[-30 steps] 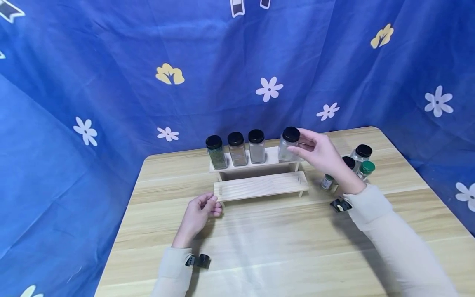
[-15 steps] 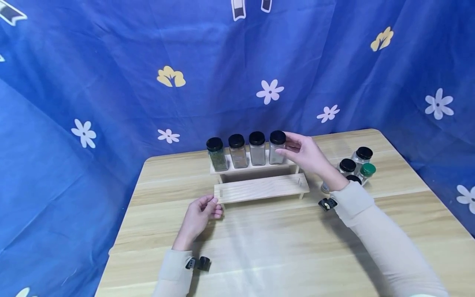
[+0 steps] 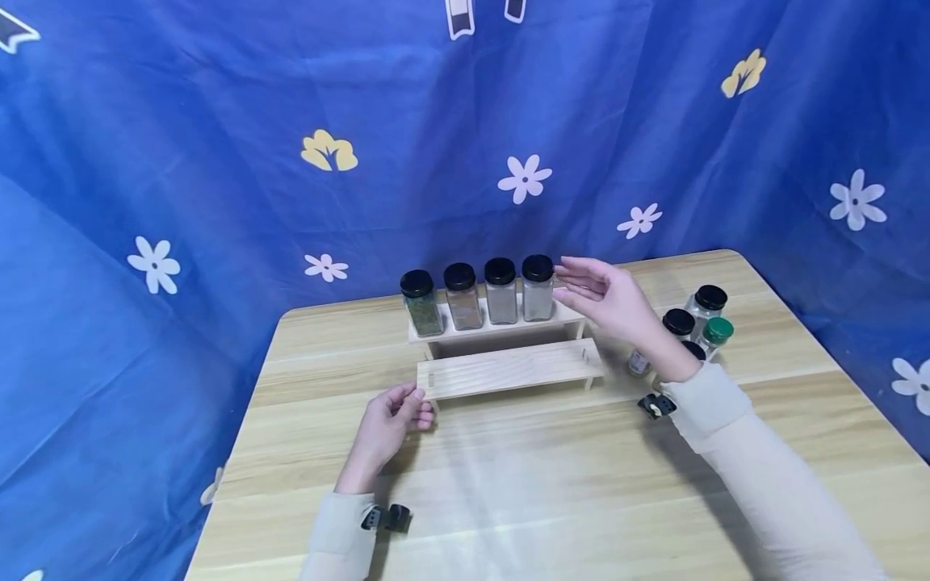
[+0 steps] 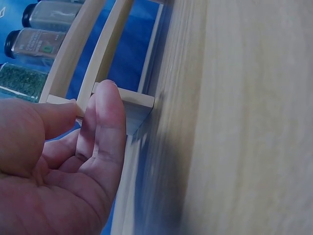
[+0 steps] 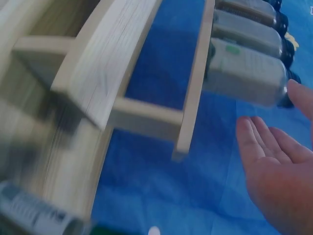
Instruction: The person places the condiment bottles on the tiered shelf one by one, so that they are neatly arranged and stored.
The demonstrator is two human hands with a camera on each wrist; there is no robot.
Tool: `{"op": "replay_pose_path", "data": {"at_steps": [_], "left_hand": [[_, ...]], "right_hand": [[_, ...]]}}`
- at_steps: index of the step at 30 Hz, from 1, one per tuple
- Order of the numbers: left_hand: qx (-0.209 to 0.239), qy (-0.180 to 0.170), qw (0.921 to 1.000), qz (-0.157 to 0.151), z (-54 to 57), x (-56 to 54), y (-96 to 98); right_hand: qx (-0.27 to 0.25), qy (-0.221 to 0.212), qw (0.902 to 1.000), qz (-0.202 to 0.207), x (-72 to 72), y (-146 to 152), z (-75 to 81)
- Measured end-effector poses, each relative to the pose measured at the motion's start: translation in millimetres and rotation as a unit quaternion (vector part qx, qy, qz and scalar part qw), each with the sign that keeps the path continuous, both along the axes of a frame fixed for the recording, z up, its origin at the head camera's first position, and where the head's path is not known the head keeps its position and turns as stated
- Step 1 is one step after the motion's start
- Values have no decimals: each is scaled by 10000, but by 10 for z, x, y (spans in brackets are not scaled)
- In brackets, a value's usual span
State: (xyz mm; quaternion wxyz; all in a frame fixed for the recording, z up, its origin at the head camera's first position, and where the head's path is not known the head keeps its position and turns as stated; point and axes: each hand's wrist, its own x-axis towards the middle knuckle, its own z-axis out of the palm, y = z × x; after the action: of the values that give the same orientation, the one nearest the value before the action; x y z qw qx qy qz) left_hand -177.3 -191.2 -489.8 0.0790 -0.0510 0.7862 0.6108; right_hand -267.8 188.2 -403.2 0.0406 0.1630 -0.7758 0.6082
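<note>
A two-tier wooden spice rack (image 3: 508, 368) stands at the back of the table. Along its upper shelf are spice jars with black lids: one of green herbs (image 3: 425, 311), a brownish one (image 3: 465, 305), a greyish one (image 3: 502, 302) and a pale one (image 3: 538, 295) at the right. My left hand (image 3: 385, 424) pinches the lower shelf's front left corner between thumb and fingers, as the left wrist view also shows. Beside the pale jar is my right hand (image 3: 613, 303), fingers extended and holding nothing; in the right wrist view a gap shows between fingers and jar.
Several more spice jars cluster on the table right of the rack, among them one with a green lid (image 3: 718, 331) and one with a black lid (image 3: 710, 298). My right forearm passes in front of part of them. A blue patterned curtain (image 3: 436, 161) hangs behind the table (image 3: 523, 500).
My right hand moved the pale jar left along the upper shelf to beside the greyish one, then let go and drew back slightly right. The left hand stayed at the rack's corner.
</note>
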Motion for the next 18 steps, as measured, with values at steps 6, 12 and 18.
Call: {"op": "replay_pose_path", "data": {"at_steps": [6,12,18], "left_hand": [[-16,-34,10000,-77,-25,-13,-12],[-22,-28,9999,-113,-31,-38,-38],[-5,-46,9999,-104,-37,-42,-23]], "right_hand": [[53,125,9997,-202,208,392,-48],[219,147,9966,-777,430,792,-73],[231,104,9921,-1233,593,1167,-157]]}}
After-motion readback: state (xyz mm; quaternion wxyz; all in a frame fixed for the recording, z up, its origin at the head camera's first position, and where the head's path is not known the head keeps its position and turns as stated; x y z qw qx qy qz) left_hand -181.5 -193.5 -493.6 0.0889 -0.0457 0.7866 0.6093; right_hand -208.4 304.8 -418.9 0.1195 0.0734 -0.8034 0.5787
